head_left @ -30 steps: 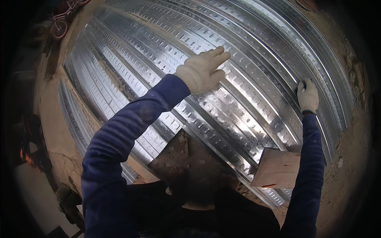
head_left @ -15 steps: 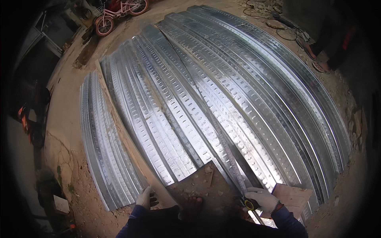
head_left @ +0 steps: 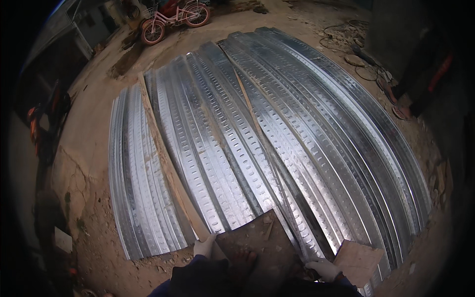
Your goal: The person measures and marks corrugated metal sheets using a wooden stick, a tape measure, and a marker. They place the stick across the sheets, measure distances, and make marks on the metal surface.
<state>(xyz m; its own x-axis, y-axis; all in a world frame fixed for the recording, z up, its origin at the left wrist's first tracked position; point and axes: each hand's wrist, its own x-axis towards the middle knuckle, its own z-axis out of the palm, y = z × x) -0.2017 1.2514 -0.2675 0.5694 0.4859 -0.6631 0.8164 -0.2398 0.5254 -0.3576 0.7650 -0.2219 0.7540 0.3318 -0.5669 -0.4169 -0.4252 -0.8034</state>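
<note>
My left hand [head_left: 204, 246], in a pale glove, grips the near end of a long wooden strip [head_left: 170, 168] that lies across the metal sheets. At the lower right, my gloved right hand [head_left: 324, 269] is closed round a tape measure, whose case is mostly hidden in shadow. From it a thin strip, apparently the tape blade [head_left: 262, 133], runs far out over the sheets. Long ridged silvery metal decking sheets [head_left: 232, 153] lie side by side under both. My bare toes [head_left: 246, 256] show between my hands.
A brown board [head_left: 257, 235] lies before my feet, and a square wooden piece [head_left: 357, 262] sits beside my right hand. A pink bicycle [head_left: 175, 20] stands at the far left. Another person's legs and feet [head_left: 402, 111] are at the right, near dark cables [head_left: 368, 74].
My left hand has closed on the wooden strip, beside which its fingers were spread. The tape blade now stands out farther along the sheets. The view has tilted, so the sheets sit lower.
</note>
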